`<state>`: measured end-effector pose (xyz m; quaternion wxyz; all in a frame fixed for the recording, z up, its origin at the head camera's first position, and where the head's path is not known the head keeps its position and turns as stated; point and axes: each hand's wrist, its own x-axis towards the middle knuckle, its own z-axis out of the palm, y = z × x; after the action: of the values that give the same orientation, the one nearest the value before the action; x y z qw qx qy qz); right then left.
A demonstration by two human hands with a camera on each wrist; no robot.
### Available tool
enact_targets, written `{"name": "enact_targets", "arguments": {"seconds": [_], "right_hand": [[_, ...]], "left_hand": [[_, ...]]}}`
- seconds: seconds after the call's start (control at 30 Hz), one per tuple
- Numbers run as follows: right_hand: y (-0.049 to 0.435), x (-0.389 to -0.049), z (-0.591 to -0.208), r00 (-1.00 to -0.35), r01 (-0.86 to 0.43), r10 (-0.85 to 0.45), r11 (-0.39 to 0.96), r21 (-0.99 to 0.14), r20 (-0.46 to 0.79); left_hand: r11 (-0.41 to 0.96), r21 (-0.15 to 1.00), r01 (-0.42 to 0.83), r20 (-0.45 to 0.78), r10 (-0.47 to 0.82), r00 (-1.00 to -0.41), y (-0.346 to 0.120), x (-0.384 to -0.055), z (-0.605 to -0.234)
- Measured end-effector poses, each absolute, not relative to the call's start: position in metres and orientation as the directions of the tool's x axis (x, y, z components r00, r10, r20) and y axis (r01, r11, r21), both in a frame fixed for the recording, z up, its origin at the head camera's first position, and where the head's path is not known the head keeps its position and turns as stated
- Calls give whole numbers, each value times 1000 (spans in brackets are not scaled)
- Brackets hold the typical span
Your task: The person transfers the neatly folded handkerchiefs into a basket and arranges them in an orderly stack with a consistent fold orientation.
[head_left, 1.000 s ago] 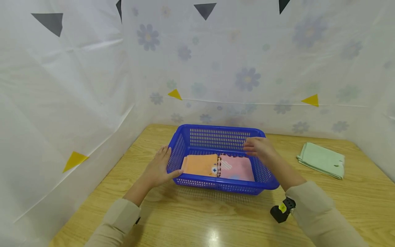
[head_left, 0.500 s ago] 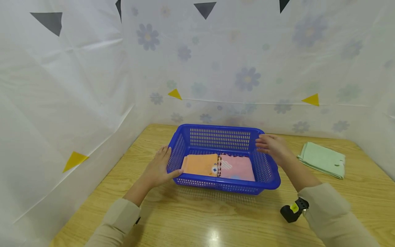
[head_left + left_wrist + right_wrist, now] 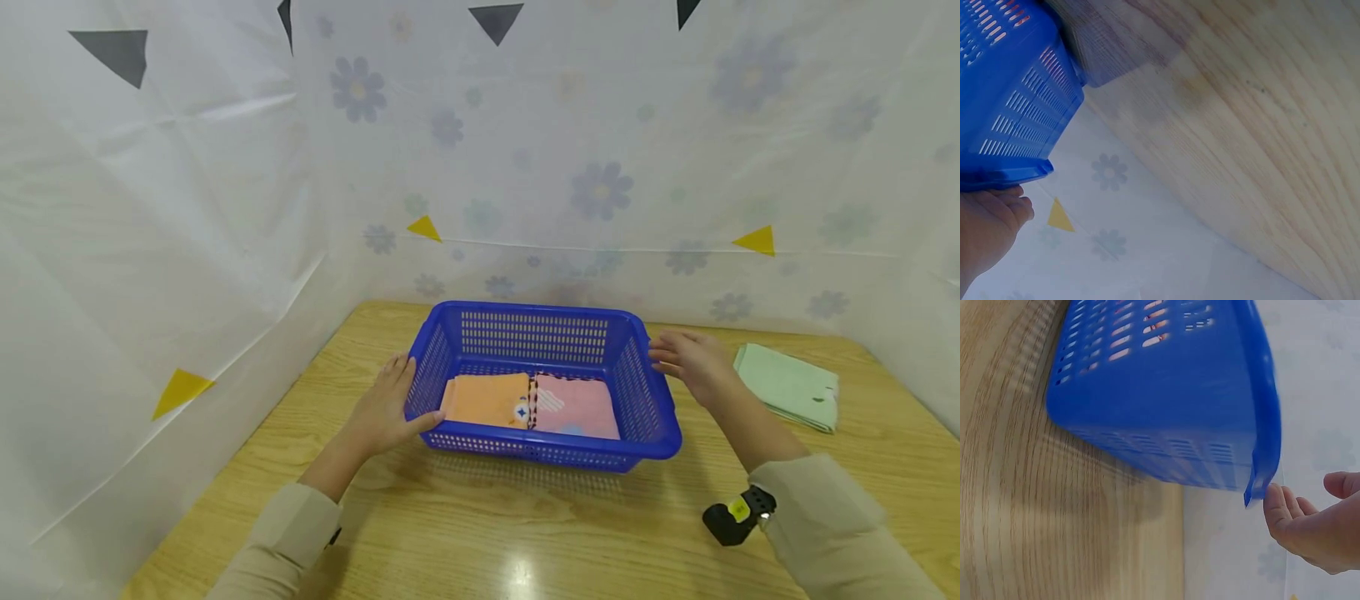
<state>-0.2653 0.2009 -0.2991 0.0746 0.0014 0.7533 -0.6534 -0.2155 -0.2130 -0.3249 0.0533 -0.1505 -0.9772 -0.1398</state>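
A blue plastic basket (image 3: 532, 310) with slotted walls stands on the wooden table. Inside it lie a folded orange towel (image 3: 487, 398) and a folded pink towel (image 3: 576, 408), side by side. My left hand (image 3: 384, 408) grips the basket's left rim near the front corner, thumb over the edge and fingers along the outside. Just outside the right rim, my right hand (image 3: 697, 362) is held with fingers extended and nothing in it. The right wrist view shows its fingertips (image 3: 1275, 503) right at the rim, the thumb apart.
A folded light green towel (image 3: 787, 387) lies on the table (image 3: 465, 525) to the right, partly behind my right hand. White flower-patterned sheeting (image 3: 525, 167) encloses the table at the back and sides. A black wrist camera (image 3: 735, 518) hangs under my right sleeve.
My right hand has moved right, from over the basket's inside to just beyond its right rim. My left hand, the basket and the towels have stayed in place.
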Motion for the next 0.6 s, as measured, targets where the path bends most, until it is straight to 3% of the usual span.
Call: {"name": "enact_targets", "arguments": {"seconds": [0.6], "right_hand": [[232, -260, -316, -988, 146, -38, 76, -986, -149]], "left_hand": [[918, 259, 301, 148, 270, -951, -212, -214, -324]]}}
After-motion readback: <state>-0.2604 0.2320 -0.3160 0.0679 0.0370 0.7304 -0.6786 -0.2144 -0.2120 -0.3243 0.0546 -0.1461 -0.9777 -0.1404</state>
